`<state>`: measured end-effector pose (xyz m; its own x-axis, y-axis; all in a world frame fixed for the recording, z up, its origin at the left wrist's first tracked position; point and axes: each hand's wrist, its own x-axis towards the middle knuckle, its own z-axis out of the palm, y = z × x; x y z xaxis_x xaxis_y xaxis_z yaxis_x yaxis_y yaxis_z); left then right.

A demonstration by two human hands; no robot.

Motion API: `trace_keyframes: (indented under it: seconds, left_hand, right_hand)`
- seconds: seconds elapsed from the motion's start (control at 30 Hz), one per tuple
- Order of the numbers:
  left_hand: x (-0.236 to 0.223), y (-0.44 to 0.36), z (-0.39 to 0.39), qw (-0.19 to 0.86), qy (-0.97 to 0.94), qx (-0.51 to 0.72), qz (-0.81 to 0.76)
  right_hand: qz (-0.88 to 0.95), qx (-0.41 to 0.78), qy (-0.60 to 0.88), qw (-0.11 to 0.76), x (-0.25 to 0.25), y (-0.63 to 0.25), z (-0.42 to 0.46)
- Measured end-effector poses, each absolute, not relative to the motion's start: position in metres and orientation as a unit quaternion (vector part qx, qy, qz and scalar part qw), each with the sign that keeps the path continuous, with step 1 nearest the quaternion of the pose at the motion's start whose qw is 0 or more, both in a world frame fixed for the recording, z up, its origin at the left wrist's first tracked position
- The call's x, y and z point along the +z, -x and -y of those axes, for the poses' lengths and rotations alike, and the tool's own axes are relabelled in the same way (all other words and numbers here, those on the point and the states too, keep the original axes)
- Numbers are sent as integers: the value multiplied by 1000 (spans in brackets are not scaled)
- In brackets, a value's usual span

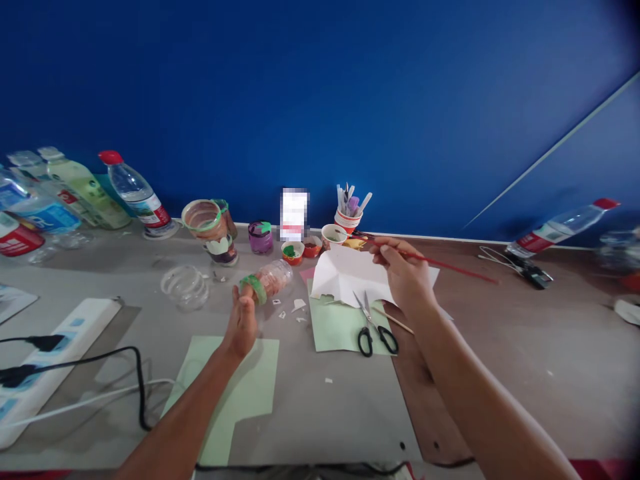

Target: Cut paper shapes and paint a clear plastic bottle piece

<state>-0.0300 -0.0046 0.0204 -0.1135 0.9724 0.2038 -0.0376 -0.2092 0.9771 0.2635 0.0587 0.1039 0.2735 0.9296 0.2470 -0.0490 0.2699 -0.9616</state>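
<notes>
My left hand (242, 325) holds a clear plastic bottle piece (276, 276) lying sideways, with a green painted rim and reddish-brown paint on its wall. Some fingers seem to go into its rim and are hidden. My right hand (404, 275) pinches a red paintbrush (453, 267). Its bristle end points left, at the mouth of a paper cup (332, 237). Small cut-down cups of green paint (293, 252) and brownish-red paint (313, 247) stand beside that cup. Below the right hand, black-handled scissors (371, 327) lie spread on pale green paper (335, 330), by creased white paper (345, 267).
A painted container (207, 230), a purple pot (261, 239) and a clear plastic piece (186, 288) stand left of centre. Stacked cups (349, 220) hold brushes. Several bottles (143, 200) line the left back. A power strip (63, 363) with cables lies at left. Another bottle (560, 230) leans right.
</notes>
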Motion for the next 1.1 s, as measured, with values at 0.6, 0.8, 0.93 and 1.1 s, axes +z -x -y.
trace_keyframes:
  seconds: [0.6, 0.8, 0.93, 1.1]
  left_hand:
    - [29, 27, 6, 284, -590, 549, -520]
    - [30, 28, 7, 258, -609, 513, -547]
    - [28, 28, 7, 255, -610, 509, -551]
    - [27, 28, 8, 254, -616, 501, -552]
  right_hand:
    - [561, 363, 475, 573, 113, -226, -111]
    - [608, 359, 489, 513, 99, -198, -116]
    - [625, 295, 534, 487, 92, -202, -126]
    - [646, 244, 575, 438, 88, -209, -137]
